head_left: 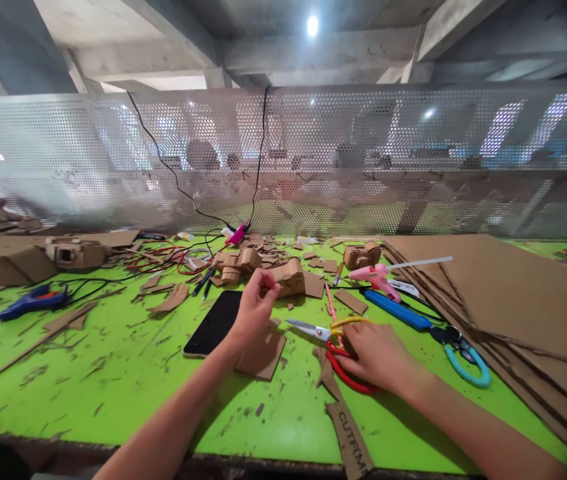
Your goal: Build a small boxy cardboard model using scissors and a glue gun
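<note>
In the head view my right hand [376, 353] lies palm down over a pair of scissors [321, 332] with red and yellow handles, its fingers around the grips and the blades pointing left. My left hand [256, 303] is raised near the middle, thumb and fingertips pinched together; whatever they hold is too small to make out. Just behind the left hand stands a small cardboard model [291, 277]. Beneath my left wrist lies a square cardboard piece [263, 357], next to a black phone or tablet [213, 323]. A printed cardboard strip [348, 433] lies at the front edge.
Large cardboard sheets [513, 287] are stacked at the right. Near them lie a pink glue gun [378, 277], a blue-handled tool [396, 310] and turquoise-handled cutters [468, 363]. A blue glue gun [33, 301] sits left. Scraps cover the green table [153, 407]; a perforated screen [313, 193] rises behind.
</note>
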